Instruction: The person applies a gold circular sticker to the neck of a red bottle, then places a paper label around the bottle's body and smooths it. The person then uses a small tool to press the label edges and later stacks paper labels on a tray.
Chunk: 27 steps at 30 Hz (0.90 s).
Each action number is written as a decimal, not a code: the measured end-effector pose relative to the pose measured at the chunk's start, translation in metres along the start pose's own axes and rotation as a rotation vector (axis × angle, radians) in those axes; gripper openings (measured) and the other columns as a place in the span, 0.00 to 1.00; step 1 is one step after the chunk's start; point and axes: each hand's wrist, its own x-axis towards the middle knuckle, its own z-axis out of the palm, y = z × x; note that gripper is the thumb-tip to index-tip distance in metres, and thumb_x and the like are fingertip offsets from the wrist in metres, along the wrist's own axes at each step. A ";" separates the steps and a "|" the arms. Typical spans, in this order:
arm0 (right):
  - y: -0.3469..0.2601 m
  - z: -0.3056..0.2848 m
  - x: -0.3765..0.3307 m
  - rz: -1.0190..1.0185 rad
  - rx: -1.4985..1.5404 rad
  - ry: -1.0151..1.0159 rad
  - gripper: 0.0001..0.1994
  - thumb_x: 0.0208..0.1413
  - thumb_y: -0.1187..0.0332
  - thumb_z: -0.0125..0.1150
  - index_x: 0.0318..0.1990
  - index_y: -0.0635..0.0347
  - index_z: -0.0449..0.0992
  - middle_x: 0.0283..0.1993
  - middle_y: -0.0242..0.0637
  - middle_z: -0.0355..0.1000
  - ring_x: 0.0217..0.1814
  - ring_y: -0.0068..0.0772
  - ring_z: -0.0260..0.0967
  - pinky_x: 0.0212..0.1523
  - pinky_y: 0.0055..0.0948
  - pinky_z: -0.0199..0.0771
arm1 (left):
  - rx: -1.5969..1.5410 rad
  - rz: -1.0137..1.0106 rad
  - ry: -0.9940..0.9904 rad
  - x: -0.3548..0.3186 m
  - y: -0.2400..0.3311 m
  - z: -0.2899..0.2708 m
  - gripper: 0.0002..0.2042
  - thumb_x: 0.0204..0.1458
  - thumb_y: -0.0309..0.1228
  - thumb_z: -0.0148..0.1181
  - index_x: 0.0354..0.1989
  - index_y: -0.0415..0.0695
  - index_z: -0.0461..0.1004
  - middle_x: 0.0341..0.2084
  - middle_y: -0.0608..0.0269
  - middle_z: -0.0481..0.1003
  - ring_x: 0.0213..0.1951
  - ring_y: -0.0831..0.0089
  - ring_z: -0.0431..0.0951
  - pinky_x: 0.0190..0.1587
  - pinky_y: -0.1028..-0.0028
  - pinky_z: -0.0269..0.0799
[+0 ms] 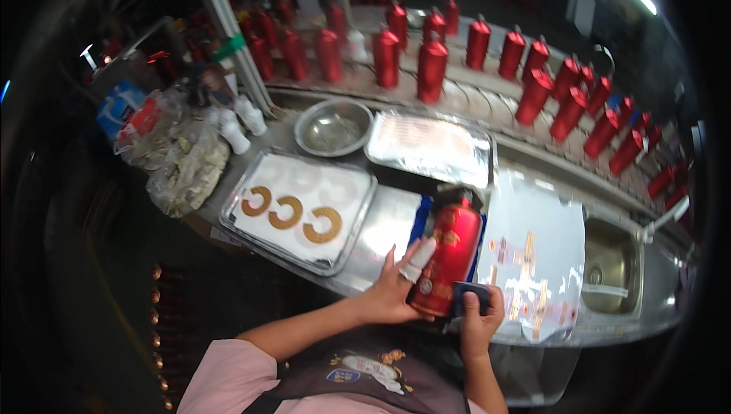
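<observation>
A shiny red bottle (454, 242) with gold markings lies tilted over the steel counter, its base toward me. My left hand (390, 292) grips the bottle's lower left side, white coverings on some of its fingers. In my right hand (483, 319) is a flat dark blue scraper-like piece (466, 297), pinched under the thumb and set against the bottle's lower right side. Blue edges of a support (421, 220) show on both sides of the bottle. Left of it, a metal tray (352, 239) bears white sheets with gold C-shaped decals (285, 213).
A steel bowl (333, 127) and a second tray (489, 156) with printed sheets stand behind. To the right lie a clear sheet with decals (531, 262) and a sink (615, 254). Red bottles (432, 71) line a conveyor at the back. Plastic bags (186, 163) sit at left.
</observation>
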 end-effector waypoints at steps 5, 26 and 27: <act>0.019 -0.010 0.003 -0.179 -0.063 -0.191 0.10 0.57 0.68 0.68 0.37 0.64 0.73 0.32 0.32 0.69 0.38 0.26 0.66 0.43 0.25 0.67 | 0.296 0.057 -0.171 0.001 -0.005 -0.002 0.46 0.48 0.63 0.62 0.73 0.55 0.55 0.76 0.45 0.38 0.76 0.43 0.31 0.68 0.34 0.27; -0.024 -0.057 -0.002 0.050 -0.536 -0.341 0.38 0.40 0.74 0.73 0.64 0.63 0.66 0.52 0.44 0.73 0.51 0.38 0.73 0.54 0.35 0.72 | -0.337 -0.253 0.238 0.147 0.001 -0.029 0.31 0.60 0.58 0.50 0.42 0.34 0.74 0.42 0.35 0.77 0.49 0.43 0.77 0.51 0.56 0.72; -0.033 -0.038 -0.008 -0.280 -0.666 -0.406 0.45 0.37 0.73 0.75 0.68 0.62 0.62 0.54 0.46 0.72 0.54 0.42 0.72 0.56 0.37 0.71 | -0.416 -0.306 0.242 0.151 0.003 -0.028 0.32 0.60 0.58 0.50 0.44 0.33 0.73 0.44 0.34 0.77 0.51 0.43 0.77 0.52 0.56 0.72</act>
